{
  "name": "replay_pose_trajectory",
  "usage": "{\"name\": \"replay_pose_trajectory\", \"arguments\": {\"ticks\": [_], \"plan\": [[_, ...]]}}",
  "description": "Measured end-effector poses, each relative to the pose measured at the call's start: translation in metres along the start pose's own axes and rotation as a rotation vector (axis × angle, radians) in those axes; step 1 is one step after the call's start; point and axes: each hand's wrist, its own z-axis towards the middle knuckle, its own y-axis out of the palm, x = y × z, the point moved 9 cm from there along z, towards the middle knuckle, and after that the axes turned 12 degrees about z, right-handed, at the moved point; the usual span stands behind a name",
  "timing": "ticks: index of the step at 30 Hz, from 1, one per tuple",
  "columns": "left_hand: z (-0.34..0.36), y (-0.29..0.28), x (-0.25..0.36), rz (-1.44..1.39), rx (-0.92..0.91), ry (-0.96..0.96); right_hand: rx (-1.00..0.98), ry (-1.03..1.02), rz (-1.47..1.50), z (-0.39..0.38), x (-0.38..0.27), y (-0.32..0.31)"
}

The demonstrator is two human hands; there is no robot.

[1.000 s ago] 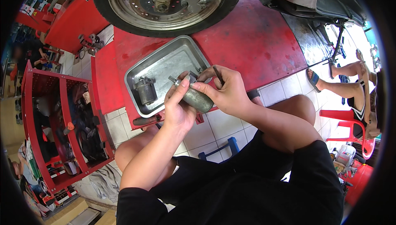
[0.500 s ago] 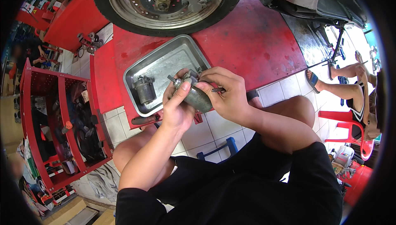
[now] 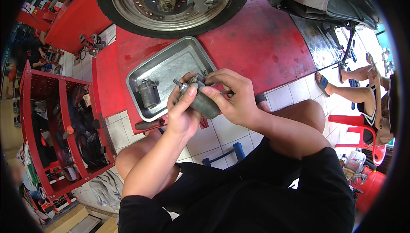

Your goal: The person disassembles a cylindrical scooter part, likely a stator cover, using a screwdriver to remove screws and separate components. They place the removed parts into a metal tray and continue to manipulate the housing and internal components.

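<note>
A cylindrical metal starter motor [image 3: 206, 106] with a thin toothed shaft at one end is held up in front of me, tilted. My left hand [image 3: 183, 112] is closed round its side, the thumb near the shaft end. My right hand [image 3: 235, 95] pinches that same end with thumb and fingers. Between its fingers a short dark rod sticks out; its kind is hard to make out. Beneath and beyond the hands lies a metal tray [image 3: 168, 67], and a second, similar motor [image 3: 149, 94] stands in its left part.
The tray rests on a red work platform [image 3: 265, 36]. A motorcycle wheel [image 3: 171, 31] stands just behind it. To the left is a red tool cart [image 3: 64, 126]; a blue stool [image 3: 232, 152] is below my hands. Another person's leg [image 3: 348, 93] and a red chair [image 3: 363, 137] are at right.
Both hands keep the motor in nearly the same place. My right fingers have shifted slightly, and the dark rod between them shows less. The whole view has moved a little.
</note>
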Motion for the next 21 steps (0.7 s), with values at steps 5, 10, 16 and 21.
{"name": "replay_pose_trajectory", "arguments": {"ticks": [5,10,16,21], "plan": [[0.002,-0.001,0.001,0.019,-0.007,-0.017,0.01,0.007,0.024,0.001,-0.002,-0.002],[0.002,-0.002,0.0,-0.003,0.021,-0.024,-0.037,0.004,0.005,0.002,0.001,-0.001],[0.006,-0.002,0.006,-0.186,0.076,-0.061,0.121,-0.061,0.075,0.019,0.006,-0.031],[0.01,-0.012,0.013,-0.241,0.111,-0.052,0.062,-0.057,-0.07,0.035,0.001,-0.054]]}}
